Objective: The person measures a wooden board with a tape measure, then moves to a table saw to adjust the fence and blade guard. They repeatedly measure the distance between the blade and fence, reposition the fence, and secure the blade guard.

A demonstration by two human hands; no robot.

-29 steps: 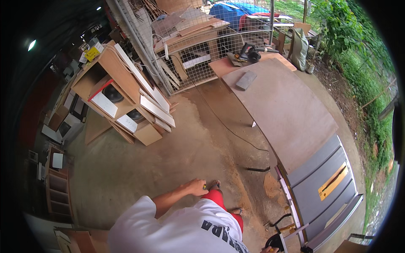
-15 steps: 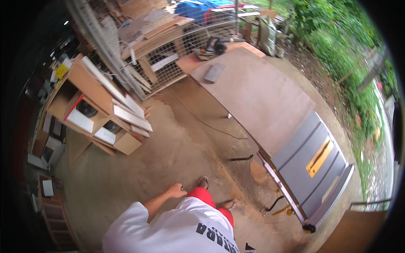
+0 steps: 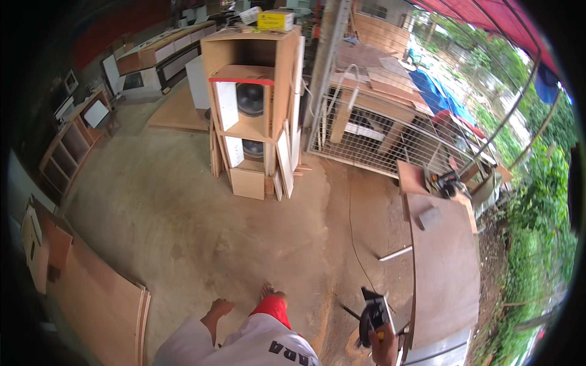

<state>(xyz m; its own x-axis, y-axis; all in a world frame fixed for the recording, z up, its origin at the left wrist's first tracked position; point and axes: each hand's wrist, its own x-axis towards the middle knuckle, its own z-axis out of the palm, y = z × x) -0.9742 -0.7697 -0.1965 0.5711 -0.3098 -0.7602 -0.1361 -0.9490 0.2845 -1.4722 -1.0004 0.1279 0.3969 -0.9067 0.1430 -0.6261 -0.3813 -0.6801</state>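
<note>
My right hand [image 3: 384, 349], at the lower edge, grips a black-and-silver tool [image 3: 373, 314] with a rounded black body and a bit of yellow by the fingers; its exact kind is unclear. It hangs just left of the table saw [image 3: 436, 354], whose grey top shows only in part under a large brown board [image 3: 448, 280]. Low in front of me, my left hand [image 3: 218, 311] hangs above the concrete floor with its fingers curled in. Whatever is inside those fingers is hidden.
A tall wooden speaker cabinet [image 3: 247, 125] with black cones stands ahead. Wire mesh fencing [image 3: 366, 152] runs behind it to the right. On the board lies a grey block [image 3: 429, 218], with a power tool [image 3: 448, 183] beyond. Plywood sheets [image 3: 104, 293] lean at lower left. A cord [image 3: 353, 232] crosses the floor.
My view has swung left, so the speaker cabinet now stands mid-frame and the saw table sits at the right. My right hand has come into view with the black-and-silver tool.
</note>
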